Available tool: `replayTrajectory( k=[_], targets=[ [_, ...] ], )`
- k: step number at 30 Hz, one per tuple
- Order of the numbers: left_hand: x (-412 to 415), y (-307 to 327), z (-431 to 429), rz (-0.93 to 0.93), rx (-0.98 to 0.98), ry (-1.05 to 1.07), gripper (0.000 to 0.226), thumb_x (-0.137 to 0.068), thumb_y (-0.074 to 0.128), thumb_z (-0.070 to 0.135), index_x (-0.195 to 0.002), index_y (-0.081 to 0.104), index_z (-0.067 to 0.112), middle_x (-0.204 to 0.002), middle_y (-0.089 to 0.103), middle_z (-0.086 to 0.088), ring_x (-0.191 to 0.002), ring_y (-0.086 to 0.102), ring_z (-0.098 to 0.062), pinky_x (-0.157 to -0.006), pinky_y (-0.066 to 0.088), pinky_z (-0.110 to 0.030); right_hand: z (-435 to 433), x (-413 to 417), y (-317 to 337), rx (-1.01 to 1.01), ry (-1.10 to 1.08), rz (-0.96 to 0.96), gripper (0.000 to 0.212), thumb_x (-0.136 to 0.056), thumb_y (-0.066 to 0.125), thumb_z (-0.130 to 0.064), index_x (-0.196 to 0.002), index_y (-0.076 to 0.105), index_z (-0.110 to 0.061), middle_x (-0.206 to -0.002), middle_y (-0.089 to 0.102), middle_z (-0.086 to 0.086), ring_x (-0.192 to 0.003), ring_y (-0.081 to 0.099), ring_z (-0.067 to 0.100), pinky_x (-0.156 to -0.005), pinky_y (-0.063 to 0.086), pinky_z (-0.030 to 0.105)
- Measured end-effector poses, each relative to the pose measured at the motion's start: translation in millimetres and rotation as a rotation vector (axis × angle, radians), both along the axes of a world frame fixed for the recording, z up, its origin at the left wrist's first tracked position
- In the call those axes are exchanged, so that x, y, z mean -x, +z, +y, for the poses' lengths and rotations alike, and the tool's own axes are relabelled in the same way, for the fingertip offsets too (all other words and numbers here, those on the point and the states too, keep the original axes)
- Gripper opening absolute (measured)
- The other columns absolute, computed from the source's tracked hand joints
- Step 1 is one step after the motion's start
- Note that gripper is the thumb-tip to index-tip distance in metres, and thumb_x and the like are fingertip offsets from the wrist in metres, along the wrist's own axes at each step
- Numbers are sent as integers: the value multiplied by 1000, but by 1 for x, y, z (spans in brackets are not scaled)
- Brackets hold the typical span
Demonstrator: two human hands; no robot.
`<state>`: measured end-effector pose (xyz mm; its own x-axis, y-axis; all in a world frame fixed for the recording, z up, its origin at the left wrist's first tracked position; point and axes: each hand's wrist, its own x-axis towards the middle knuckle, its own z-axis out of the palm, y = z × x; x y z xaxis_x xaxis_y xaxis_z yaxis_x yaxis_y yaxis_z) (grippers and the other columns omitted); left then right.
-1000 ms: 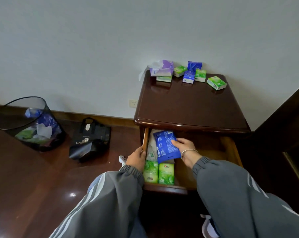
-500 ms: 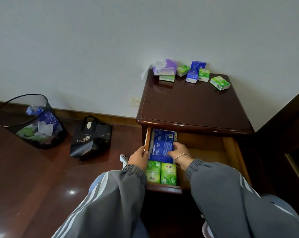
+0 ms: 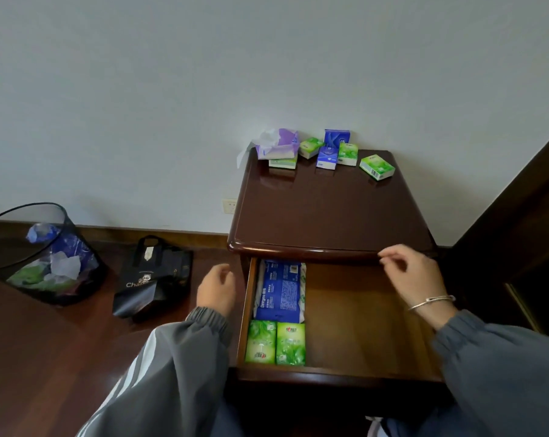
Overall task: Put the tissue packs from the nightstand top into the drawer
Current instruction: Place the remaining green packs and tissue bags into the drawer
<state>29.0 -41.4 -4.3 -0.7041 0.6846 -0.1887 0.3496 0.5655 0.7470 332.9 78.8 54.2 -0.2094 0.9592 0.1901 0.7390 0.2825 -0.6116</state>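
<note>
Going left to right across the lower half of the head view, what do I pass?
bin → black bag → left hand → big blue pack → right hand

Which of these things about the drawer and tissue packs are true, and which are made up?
The drawer is open. True.
A big blue pack lies in it behind two green packs. True.
The right hand holds a pack. False: it holds nothing.
The nightstand top has no packs left. False: several small packs sit at its back.
The left hand is outside the drawer. True.
</note>
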Motion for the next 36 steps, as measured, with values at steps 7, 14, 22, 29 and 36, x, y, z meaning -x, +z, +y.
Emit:
replayTrajectory(
  k=[7, 14, 22, 29, 36],
  targets=[
    [28, 66, 85, 192, -253, -15, 33, -96, 48, 18, -126, 53, 6, -125, 56, -13, -104, 56, -20, -90, 44, -32, 102, 8, -2, -37, -36, -249, 46, -90, 56, -35, -129, 49, -11, -135, 50, 12, -127, 43, 31, -102, 39, 44],
    [43, 94, 191, 44, -196, -45, 46, -93, 51, 30, -130, 48, 3, -127, 55, -15, -114, 56, -29, -101, 44, -42, 152, 66, -32, 234, 27, -543, 67, -92, 21, -62, -150, 10, -30, -160, 2, -4, -147, -3, 22, -116, 7, 53],
    [60, 77, 297, -373, -257, 156, 54, -83, 63, 45, -116, 57, 1, -113, 64, -16, -114, 59, -35, -93, 49, -40, 155, 71, -53, 127, -15, -598, 66, -90, 12, -63, -149, 3, -34, -160, 1, -5, -147, -2, 21, -116, 6, 52],
    [55, 72, 338, -567, -403, 236, 5, -84, 57, 6, -86, 58, 2, -82, 56, -15, -73, 53, -23, -63, 44, -29, 155, 71, -56, 89, -38, -581, 66, -90, 16, -62, -149, 6, -35, -160, 5, -5, -147, 1, 20, -115, 8, 52],
    [66, 114, 286, -648, -512, 111, 21, -89, 48, -3, -73, 51, 10, -70, 51, -4, -61, 54, -13, -50, 50, -16, 155, 71, -53, 99, -33, -578, 65, -91, 17, -62, -149, 7, -35, -160, 5, -6, -147, 1, 20, -115, 8, 52]
  ],
)
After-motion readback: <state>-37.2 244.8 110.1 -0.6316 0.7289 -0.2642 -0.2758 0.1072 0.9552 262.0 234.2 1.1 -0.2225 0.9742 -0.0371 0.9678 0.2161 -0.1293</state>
